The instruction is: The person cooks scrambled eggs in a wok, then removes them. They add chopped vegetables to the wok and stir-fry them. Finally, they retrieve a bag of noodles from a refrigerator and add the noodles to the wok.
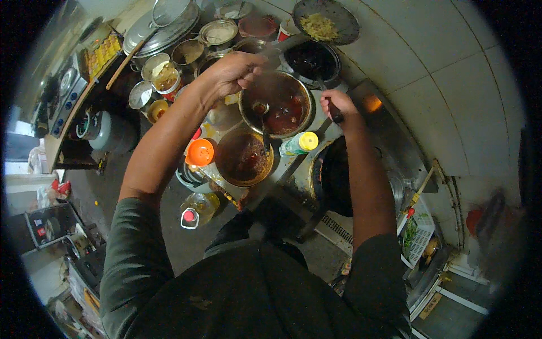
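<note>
My left hand [239,74] is closed around a blurred grey handle, which runs to a dark round pan or skimmer [351,27] at the top. Pale yellowish shredded food [319,27] lies in that pan. My right hand [338,104] grips the dark handle [336,114] of a utensil whose shaft reaches up to a pot of very dark contents [311,61]; its far end is hidden. Between and below my hands is a large metal pot of reddish-brown liquid [288,106]. A ladle [264,127] leans from it over a second pot of dark sauce [245,159].
A yellow-capped bottle [298,144] and an orange container [200,152] flank the lower pot. A large black wok [336,178] sits partly behind my right forearm. Several bowls and tubs crowd the upper left beside a wooden-handled strainer [171,12]. An oil jug [199,209] stands low, left of centre.
</note>
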A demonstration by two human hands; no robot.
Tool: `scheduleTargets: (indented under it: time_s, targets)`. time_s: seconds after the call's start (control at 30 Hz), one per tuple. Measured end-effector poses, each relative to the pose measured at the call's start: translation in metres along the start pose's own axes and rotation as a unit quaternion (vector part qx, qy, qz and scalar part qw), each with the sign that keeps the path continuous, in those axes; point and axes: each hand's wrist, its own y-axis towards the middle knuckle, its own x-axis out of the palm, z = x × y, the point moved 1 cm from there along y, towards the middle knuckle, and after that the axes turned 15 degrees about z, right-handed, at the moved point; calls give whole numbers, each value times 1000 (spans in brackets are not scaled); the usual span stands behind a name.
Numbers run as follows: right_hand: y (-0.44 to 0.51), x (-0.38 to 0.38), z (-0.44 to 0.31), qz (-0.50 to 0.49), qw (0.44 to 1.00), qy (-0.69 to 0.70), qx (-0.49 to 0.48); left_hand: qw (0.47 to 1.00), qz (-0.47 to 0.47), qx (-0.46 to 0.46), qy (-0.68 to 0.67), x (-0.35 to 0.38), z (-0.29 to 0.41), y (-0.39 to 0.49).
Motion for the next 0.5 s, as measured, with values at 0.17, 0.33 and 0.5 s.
scheduleTargets:
  time_s: [0.17,0.33,0.5]
  targets:
    - [0,-15,5,-144,937,287,135,1000,-10,-10,8,-2,-7,9]
    - [-40,-35,17,-125,916,363,114,999,-23,-26,-8,-2,-15,16]
    - [-83,-60,25,-123,909,389,89,999,-12,-42,-24,4,-29,21]
